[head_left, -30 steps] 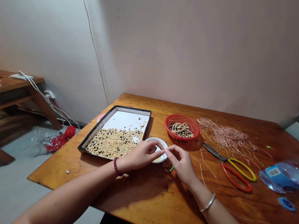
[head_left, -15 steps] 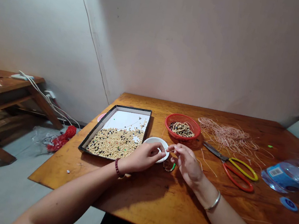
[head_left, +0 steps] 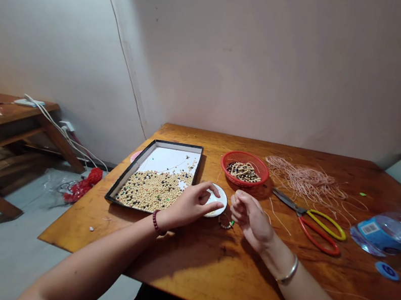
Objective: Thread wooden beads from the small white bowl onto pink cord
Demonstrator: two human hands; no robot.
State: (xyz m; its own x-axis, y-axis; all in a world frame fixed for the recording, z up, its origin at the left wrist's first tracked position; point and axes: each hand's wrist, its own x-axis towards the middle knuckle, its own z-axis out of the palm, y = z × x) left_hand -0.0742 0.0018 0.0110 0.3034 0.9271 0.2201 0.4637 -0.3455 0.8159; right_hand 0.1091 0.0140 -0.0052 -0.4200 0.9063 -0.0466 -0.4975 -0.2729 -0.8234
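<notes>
My left hand (head_left: 193,202) reaches over the near side of a small white dish (head_left: 219,200), its thumb and forefinger spread apart with nothing visible between them. Across a narrow gap, my right hand (head_left: 249,218) is closed, the fingers curled in; what they grip is hidden. Just below and between the two hands is a short string of beads (head_left: 225,224) with green at its right end; I cannot tell whether it hangs from my right hand or lies on the table. A black-rimmed tray (head_left: 112,191) of loose cream and dark beads (head_left: 151,190) is left of the dish.
Behind the dish stands a red basket (head_left: 225,167) with strung beads. Farther right are a tangle of pink cord (head_left: 306,180), scissors (head_left: 303,213) with yellow and red handles, a cut plastic bottle (head_left: 378,233) and a blue cap (head_left: 388,271). The wooden table (head_left: 179,274) meets the wall behind.
My left thumb and forefinger have parted from their pinch, and that hand has drawn slightly left. The fingers of my right hand have curled in from a fingertip pinch.
</notes>
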